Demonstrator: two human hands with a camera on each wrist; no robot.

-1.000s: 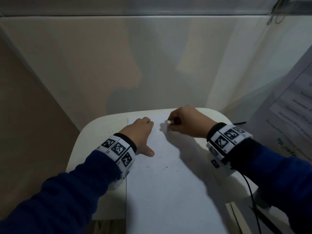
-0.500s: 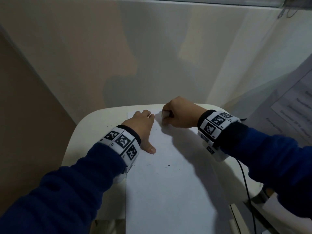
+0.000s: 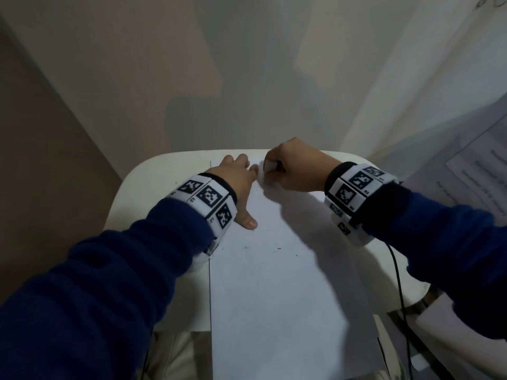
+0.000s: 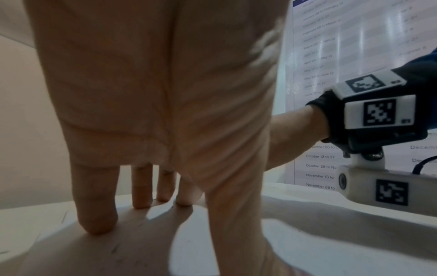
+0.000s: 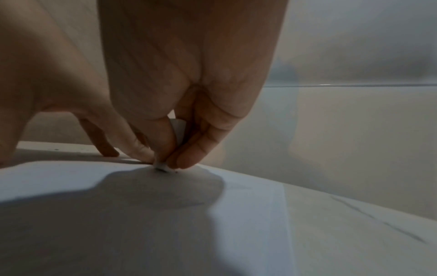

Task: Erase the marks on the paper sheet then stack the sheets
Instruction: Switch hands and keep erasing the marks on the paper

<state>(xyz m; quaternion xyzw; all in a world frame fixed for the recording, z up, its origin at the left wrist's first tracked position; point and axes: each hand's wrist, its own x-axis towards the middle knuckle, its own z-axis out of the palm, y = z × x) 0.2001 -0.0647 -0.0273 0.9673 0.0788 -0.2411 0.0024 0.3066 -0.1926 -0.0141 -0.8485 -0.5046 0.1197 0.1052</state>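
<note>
Right hand: the right hand (image 3: 295, 167) is pinching a small white eraser block (image 3: 270, 166) between thumb and curled fingers (image 5: 189, 156), and it is pressing the eraser's tip onto the far end of the sheet.
Left hand: the left hand (image 3: 236, 185) is lying flat with straight, spread fingers (image 4: 97, 205), pinning the sheet down and gripping nothing.
Sheet: the white rectangular paper sheet (image 3: 274, 297) is lying on the pale rounded surface (image 3: 153, 187), its near end overhanging the edge; small dark specks (image 3: 277, 249) are sitting mid-page.
Second sheet: I cannot tell where another sheet for stacking is.
Risk: the paper could be creasing or tearing near the top edge if the eraser drags hard there; the overhanging end could be sliding off if the flat hand eases up.
Change: compared with a second ago, the eraser hand is working further up and leftward, now just beside the left fingertips; the left hand is staying planted.
</note>
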